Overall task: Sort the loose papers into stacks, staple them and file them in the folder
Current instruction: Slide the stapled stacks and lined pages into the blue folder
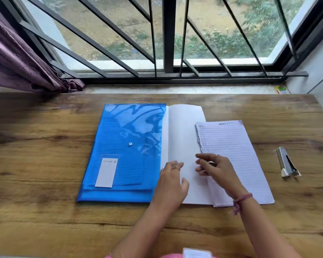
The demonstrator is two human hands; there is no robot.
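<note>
1. Wooden desk: the blue snap folder lies shut, lined sheets already showing inside.
2. Unfiled: a blank sheet beside it, and a lined stack overlapping.
3. Left hand rests loose-fingered on the blank sheet; right hand, curled, seems to pinch paper.
4. Stapler lies untouched, well right.

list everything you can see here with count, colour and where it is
folder: one, blue translucent, left of centre on the table, lined sheets showing through it
blank sheet: one, white, beside the folder's right edge
lined papers: a stack, count unclear, white with handwriting, right of the blank sheet
stapler: one, silver and black, far right on the table
table: one, brown wood
curtain: one, purple, upper left
window bars: several, dark, behind the table
left hand: on the blank sheet's near part
right hand: fingers curled, at the lined papers' left edge
</note>
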